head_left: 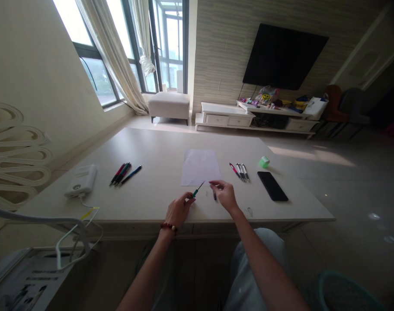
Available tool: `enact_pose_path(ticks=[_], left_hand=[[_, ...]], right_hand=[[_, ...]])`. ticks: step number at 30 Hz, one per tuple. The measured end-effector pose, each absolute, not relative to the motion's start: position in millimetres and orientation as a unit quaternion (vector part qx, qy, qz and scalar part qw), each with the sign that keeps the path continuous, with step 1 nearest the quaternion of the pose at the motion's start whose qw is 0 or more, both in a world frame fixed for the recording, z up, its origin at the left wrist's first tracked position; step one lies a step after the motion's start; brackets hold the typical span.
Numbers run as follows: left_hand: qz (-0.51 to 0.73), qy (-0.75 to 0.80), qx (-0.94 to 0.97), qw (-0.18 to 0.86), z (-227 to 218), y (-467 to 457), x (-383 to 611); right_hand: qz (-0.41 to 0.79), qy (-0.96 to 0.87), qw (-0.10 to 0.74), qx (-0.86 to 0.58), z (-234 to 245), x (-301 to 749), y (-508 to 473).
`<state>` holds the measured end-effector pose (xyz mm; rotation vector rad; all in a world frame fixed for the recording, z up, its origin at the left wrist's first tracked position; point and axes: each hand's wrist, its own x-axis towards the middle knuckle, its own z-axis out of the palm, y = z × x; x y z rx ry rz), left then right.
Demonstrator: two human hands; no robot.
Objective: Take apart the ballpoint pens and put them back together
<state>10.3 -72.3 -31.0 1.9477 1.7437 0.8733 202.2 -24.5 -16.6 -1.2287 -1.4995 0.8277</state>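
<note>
Over at the white table (pixel 151 149), the left hand (pixel 179 209) pinches a green pen piece (pixel 194 194) between thumb and fingers, its thin dark tip slanting up to the near edge of the paper (pixel 200 164). The right hand (pixel 225 195) is just beside that tip, thumb and forefinger close together; whether they pinch anything small, I can't tell. Under that hand is a short dark piece (pixel 214 196).

Dark-framed glass windows (pixel 101 82) are brightly lit, upper left; a black rectangular television (pixel 284 56) is set against a beige striped wall (pixel 222 65), upper right; the glossy grey floor (pixel 313 190) is sunlit, right.
</note>
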Motion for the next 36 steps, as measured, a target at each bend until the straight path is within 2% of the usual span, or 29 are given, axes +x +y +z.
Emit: enact_pose_path(ticks=[3, 7, 13, 30, 36], left_hand=[[0.304, 0.629, 0.689, 0.193, -32.5, -72.1, 10.4], [0.306, 0.632, 0.683, 0.202, -33.0, -71.3, 10.6], [0.317, 0.63, 0.68, 0.203, -32.3, -71.1, 10.7], [0.299, 0.645, 0.677, 0.191, -29.0, -73.5, 14.2], [0.281, 0.647, 0.678, 0.207, -25.3, -73.8, 14.6]], right_hand=[[0.248, -0.648, 0.442, -0.569, -24.0, 218.8, -20.1], [0.191, -0.707, 0.336, -0.592, -37.6, 216.9, -22.3], [0.147, -0.742, 0.293, -0.585, -45.0, 202.8, -23.5], [0.12, -0.743, 0.36, -0.552, -45.6, 194.4, -21.1], [0.205, -0.711, 0.406, -0.536, -40.7, 180.9, -24.1]])
